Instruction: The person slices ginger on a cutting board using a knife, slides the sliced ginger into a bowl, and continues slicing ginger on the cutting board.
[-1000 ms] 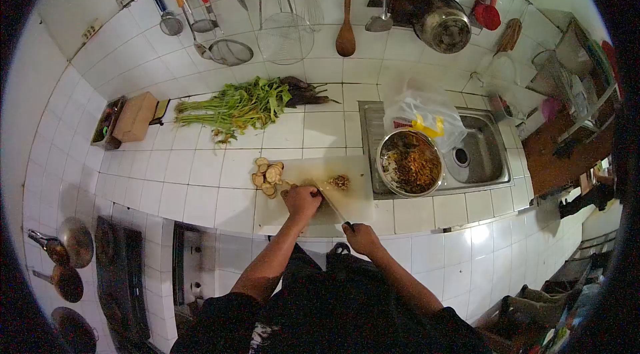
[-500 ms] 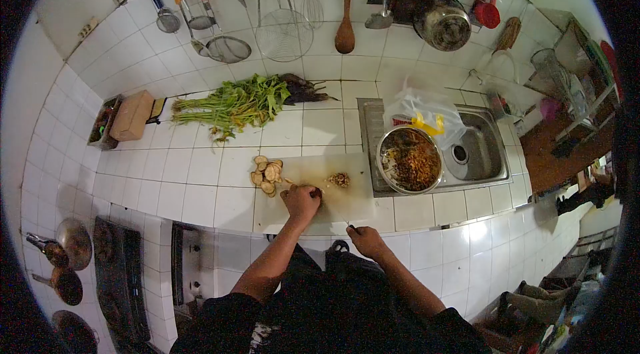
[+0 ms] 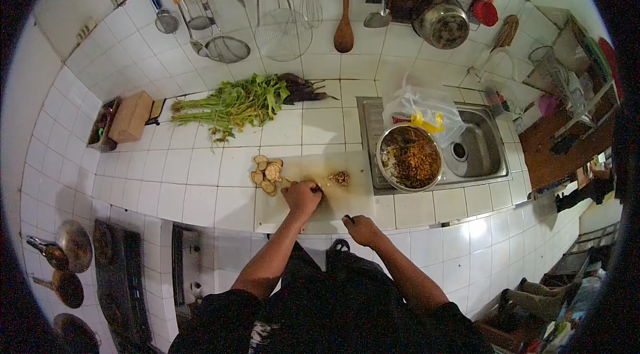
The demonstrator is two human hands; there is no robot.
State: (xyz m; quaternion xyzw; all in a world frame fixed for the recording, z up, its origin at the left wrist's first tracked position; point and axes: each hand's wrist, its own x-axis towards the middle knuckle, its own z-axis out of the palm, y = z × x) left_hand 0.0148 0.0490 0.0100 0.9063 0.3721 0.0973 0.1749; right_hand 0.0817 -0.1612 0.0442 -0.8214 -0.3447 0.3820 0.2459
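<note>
On the pale cutting board (image 3: 273, 217) my left hand (image 3: 304, 198) is closed over a small dark piece of food, mostly hidden under the fingers. My right hand (image 3: 362, 229), at the board's lower right edge, is wrapped round the dark handle of a knife (image 3: 348, 219); its blade is faint and hard to make out against the board. Round pale slices (image 3: 268, 174) lie piled at the board's upper left. A small heap of chopped bits (image 3: 340, 178) sits above my hands. A metal bowl (image 3: 409, 158) of brown and orange food stands right of the board.
Leafy green stalks (image 3: 233, 104) and dark eggplants (image 3: 305, 89) lie along the back of the counter. A plastic bag (image 3: 427, 111) rests by the steel sink (image 3: 487, 147). Utensils and a pot (image 3: 441, 23) hang on the wall. A box (image 3: 131, 117) stands at the left.
The knife blade, clearly seen beside my left hand a second ago, is now faint. My right hand has shifted only slightly. My left hand stays over the dark piece.
</note>
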